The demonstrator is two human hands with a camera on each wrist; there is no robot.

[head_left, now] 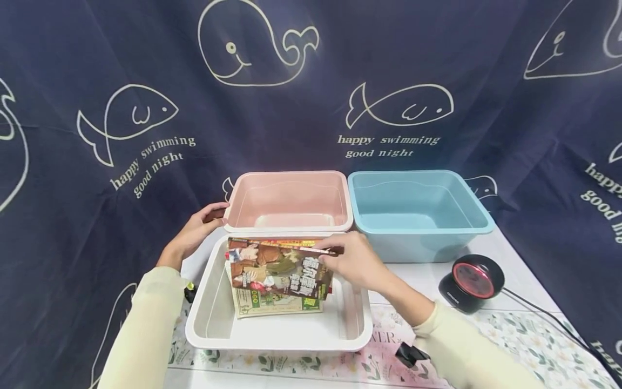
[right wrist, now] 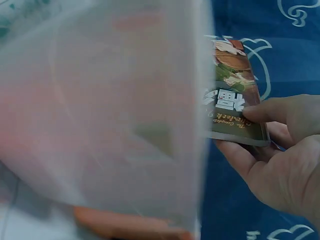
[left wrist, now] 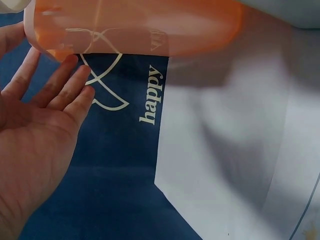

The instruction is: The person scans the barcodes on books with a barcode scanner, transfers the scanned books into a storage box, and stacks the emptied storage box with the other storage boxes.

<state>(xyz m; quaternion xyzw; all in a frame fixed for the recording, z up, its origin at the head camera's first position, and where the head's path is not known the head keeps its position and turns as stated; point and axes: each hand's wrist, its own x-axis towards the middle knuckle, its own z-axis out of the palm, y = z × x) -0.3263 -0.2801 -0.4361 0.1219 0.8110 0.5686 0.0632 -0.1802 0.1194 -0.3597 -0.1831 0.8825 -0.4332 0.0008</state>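
Across the back, a dark blue curtain (head_left: 282, 124), drawn with whales and fish and lettered repeatedly in white, "happy swimming" above "good night". Below, a floral table cover (head_left: 525, 335) with pinkish patches, its capitals legible only as "WER". Nearest, a white tub (head_left: 282, 344); beyond, side by side, a blue tub (head_left: 403, 246) to the right and a pink tub (head_left: 291, 197) to the left. Reaching in from below, two pale yellow sleeves (head_left: 150, 313), slanted inward. Over the white tub, sloping down to the right, a brown book (head_left: 279, 270) with large white characters, apparently 福尔摩斯, and, upside down in the right wrist view, small English: "The Complete Sherlock". Beneath and behind, within the white tub, a cream-and-green book (head_left: 252, 308), lettering too small to read. Beside the blue tub, a black device (head_left: 476, 280) with a round reddish face and an illegible pale mark. Clamped on the brown book's right end, the right hand (head_left: 357, 259), thumb across the cover, other fingers behind. Well apart from it, the left hand (head_left: 196, 229), fingers spread and nearly straight at the pink tub's left end; cannot tell how firmly pressed.
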